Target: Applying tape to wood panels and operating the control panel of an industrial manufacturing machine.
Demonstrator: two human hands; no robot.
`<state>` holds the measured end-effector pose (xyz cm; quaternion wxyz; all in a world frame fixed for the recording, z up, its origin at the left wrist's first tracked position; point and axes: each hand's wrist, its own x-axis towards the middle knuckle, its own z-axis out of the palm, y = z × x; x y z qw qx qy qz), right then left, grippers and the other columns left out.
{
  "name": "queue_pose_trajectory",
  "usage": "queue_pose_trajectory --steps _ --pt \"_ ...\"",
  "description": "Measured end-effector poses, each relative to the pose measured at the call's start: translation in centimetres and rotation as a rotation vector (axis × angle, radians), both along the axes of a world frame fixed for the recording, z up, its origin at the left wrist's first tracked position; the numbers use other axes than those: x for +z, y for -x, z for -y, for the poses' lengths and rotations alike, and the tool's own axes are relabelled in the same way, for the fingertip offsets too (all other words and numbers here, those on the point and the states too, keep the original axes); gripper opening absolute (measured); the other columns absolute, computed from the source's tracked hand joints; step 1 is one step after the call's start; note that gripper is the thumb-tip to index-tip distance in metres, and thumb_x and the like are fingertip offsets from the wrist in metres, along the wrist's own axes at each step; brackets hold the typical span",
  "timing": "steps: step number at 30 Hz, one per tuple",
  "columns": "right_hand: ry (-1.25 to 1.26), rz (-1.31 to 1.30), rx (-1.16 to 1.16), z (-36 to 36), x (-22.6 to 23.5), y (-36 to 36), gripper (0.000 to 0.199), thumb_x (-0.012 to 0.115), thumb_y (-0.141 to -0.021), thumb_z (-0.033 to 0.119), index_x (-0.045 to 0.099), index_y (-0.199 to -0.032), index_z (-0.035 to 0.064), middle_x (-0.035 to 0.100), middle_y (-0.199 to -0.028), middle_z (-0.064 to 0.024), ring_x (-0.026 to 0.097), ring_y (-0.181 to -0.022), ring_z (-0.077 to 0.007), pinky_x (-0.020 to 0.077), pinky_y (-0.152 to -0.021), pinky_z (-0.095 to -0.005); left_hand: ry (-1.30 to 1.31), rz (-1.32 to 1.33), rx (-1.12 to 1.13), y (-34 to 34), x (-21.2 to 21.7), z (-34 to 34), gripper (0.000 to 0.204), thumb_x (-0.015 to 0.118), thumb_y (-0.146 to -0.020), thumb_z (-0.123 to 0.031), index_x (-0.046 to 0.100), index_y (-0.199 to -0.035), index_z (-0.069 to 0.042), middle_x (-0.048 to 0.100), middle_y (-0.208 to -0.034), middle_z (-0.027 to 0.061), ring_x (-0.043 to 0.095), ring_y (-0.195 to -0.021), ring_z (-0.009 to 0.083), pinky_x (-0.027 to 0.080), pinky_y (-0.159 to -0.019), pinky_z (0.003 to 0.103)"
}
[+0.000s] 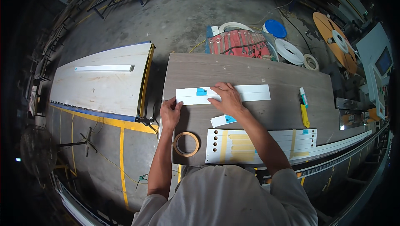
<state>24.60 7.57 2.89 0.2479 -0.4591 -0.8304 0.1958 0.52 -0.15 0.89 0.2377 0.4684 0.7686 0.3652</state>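
Observation:
White strips (256,93) lie side by side on the brown tabletop, with a thin dark line between them and a blue label (201,92) near their left part. At their left end, my left hand (170,113) grips the edge between thumb and fingers. My right hand (228,100) spans the strips' width near the middle, thumb on the near edge and fingers at the far one. Just below that hand sits a short white piece (218,121) with a blue label, partly hidden by my right forearm. A roll of tan tape (186,144) rests beside my left forearm.
Near the table's front edge lies a white panel (268,147) with holes and yellow tape. A yellow cutter (305,116) and a glue stick (303,96) are to the right. Beyond are a red tool pouch (239,45) and white rolls (289,52). A white-topped table (104,86) stands left.

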Motion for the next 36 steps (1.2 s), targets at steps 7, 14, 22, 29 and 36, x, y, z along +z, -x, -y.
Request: queue_pose_trajectory --steps 7,14,22,29,36 --pt "-0.044 0.097 0.030 0.0 -1.0 2.2 0.045 0.074 -0.078 0.028 0.065 -0.116 0.0055 0.055 -0.125 -0.0113 0.047 -0.120 -0.0285 0.0378 -0.102 -0.0406 -0.015 0.017 0.006 -0.5 -0.2 0.2 0.035 0.073 -0.080 -0.016 0.068 -0.112 0.000 0.063 -0.088 0.0161 0.064 -0.078 0.0253 0.050 -0.074 0.035" --pt "0.152 -0.139 -0.072 1.0 3.4 -3.3 0.044 0.078 -0.076 0.023 0.067 -0.114 0.0037 0.062 -0.120 -0.0139 0.056 -0.112 -0.0302 0.0444 -0.098 -0.0385 -0.017 0.004 0.017 0.0 -0.2 0.3 0.037 0.074 -0.082 -0.020 0.068 -0.113 -0.001 0.063 -0.091 0.0138 0.063 -0.079 0.0203 0.050 -0.075 0.032" --pt "0.142 0.156 0.241 5.3 2.8 -8.6 0.054 0.079 -0.071 0.018 0.062 -0.121 0.0065 0.062 -0.118 -0.0130 0.057 -0.111 -0.0311 0.0450 -0.098 -0.0396 -0.015 0.025 0.000 0.5 -0.6 -0.1 0.036 0.074 -0.082 -0.020 0.068 -0.112 -0.001 0.065 -0.094 0.0138 0.064 -0.080 0.0192 0.050 -0.075 0.030" --pt "0.301 0.087 0.170 5.5 1.6 -8.8 0.046 0.077 -0.073 0.014 0.063 -0.116 0.0041 0.063 -0.115 -0.0138 0.061 -0.105 -0.0301 0.0477 -0.093 -0.0391 -0.071 0.105 0.036 -0.1 -0.6 0.7 0.042 0.073 -0.085 -0.023 0.064 -0.117 0.003 0.063 -0.094 0.0120 0.062 -0.079 0.0164 0.050 -0.073 0.029" --pt "0.240 0.001 0.111 5.7 1.9 -9.9 0.042 0.078 -0.074 0.016 0.066 -0.113 0.0044 0.066 -0.112 -0.0142 0.062 -0.103 -0.0307 0.0490 -0.091 -0.0395 -0.158 0.045 0.020 -2.2 1.7 4.0 0.041 0.070 -0.088 -0.023 0.062 -0.119 0.001 0.054 -0.094 0.0091 0.056 -0.074 0.0139 0.049 -0.068 0.029"
